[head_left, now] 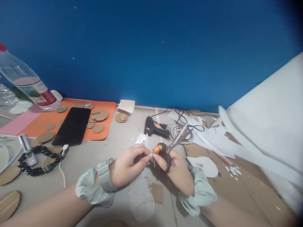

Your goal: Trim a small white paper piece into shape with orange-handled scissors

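Observation:
My left hand (132, 162) is closed in a pinch, its thumb and fingertips meeting those of my right hand (174, 167). Between them is a small whitish piece (151, 154), too small to make out. Scissors (176, 142) with black handles hang on my right hand, blades open and pointing up to the right, away from the pinch. An orange thing (156, 149) shows beside the scissors' handle. Below my hands lies a pale, rounded, translucent piece (141, 198). Just beyond them a black glue gun (156, 128) rests on the table.
At left are a phone (73, 126) with a cable, cardboard discs (100, 115) on orange paper (109, 126), a beaded bracelet (39, 172) and a tilted plastic bottle (30, 83). At right lie white scraps (234, 171), a white cutout (204, 166) and cardboard (227, 195). A blue wall (151, 56) stands behind.

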The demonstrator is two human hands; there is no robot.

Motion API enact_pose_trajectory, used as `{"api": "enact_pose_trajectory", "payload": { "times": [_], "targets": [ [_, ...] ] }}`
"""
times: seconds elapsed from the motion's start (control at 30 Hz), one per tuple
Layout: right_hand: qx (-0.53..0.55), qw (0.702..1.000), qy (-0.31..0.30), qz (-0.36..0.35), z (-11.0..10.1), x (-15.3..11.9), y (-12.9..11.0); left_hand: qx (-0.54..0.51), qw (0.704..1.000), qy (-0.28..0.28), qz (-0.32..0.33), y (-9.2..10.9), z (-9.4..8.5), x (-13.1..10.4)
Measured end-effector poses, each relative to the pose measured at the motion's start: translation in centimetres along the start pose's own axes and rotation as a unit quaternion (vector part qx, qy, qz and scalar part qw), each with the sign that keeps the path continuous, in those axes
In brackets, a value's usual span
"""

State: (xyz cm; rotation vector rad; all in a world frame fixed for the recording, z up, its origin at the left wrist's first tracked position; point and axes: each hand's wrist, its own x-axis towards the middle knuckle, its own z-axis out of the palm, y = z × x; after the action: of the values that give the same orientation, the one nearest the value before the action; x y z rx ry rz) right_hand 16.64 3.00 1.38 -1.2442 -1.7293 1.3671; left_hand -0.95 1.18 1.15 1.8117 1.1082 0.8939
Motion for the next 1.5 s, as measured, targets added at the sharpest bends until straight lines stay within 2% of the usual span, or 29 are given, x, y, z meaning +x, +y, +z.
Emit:
{"api": "enact_pose_trajectory", "payload": {
  "times": [0.47, 0.7, 0.93, 1.37, 1.43, 1.5],
  "targets": [
    [0.003, 1.0, 0.003, 0.011, 0.1, -0.25, 0.15, 0.006, 1.0, -0.016, 0.007, 0.14, 0.0, -0.08],
    [-0.02, 1.0, -0.013, -0.01, -0.17, -0.08, -0.49, 0.017, 1.0, 0.019, 0.008, -0.15, -0.03, -0.29],
    [-0.027, 1.0, -0.011, 0.003, 0.09, 0.01, -0.28, 0.024, 1.0, -0.006, 0.006, -0.03, 0.15, -0.13],
    [-0.017, 1.0, -0.003, -0.004, 0.09, -0.28, 0.05, 0.012, 1.0, -0.003, 0.004, -0.05, -0.01, -0.08],
    [0.006, 0.999, -0.021, -0.026, -0.01, -0.37, -0.02, -0.007, 1.0, 0.011, 0.007, 0.1, -0.14, -0.14],
    [0.019, 0.996, -0.064, -0.055, -0.22, -0.42, -0.25, -0.035, 0.999, 0.036, 0.011, 0.2, -0.28, -0.23]
  ]
}}
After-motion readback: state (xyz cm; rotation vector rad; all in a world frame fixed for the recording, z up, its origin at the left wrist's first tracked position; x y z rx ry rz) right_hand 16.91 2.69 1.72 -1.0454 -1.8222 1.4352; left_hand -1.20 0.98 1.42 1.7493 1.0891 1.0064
